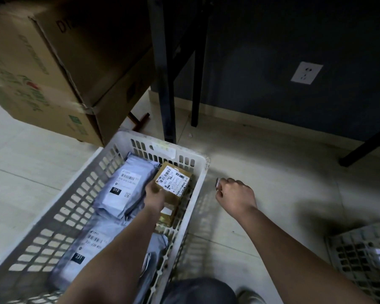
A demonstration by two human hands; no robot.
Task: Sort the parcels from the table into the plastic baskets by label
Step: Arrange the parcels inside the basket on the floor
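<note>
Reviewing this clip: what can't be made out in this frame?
- Head view: left hand fingers hidden behind the hand on the brown box; grip unclear.
- Right hand holds a small blurred object, unidentifiable.
- Second basket cut off by the right edge.
- Label small print unreadable.

Single head view, looking steeply down, close over floor-level basket (pixel 127 141); wall beyond.

Left hand (pixel 155 195) grips a brown parcel (pixel 173 189) inside the white basket (pixel 198 172); right hand (pixel 235 194), at three o'clock of it, pinches a small object (pixel 218 182).
</note>
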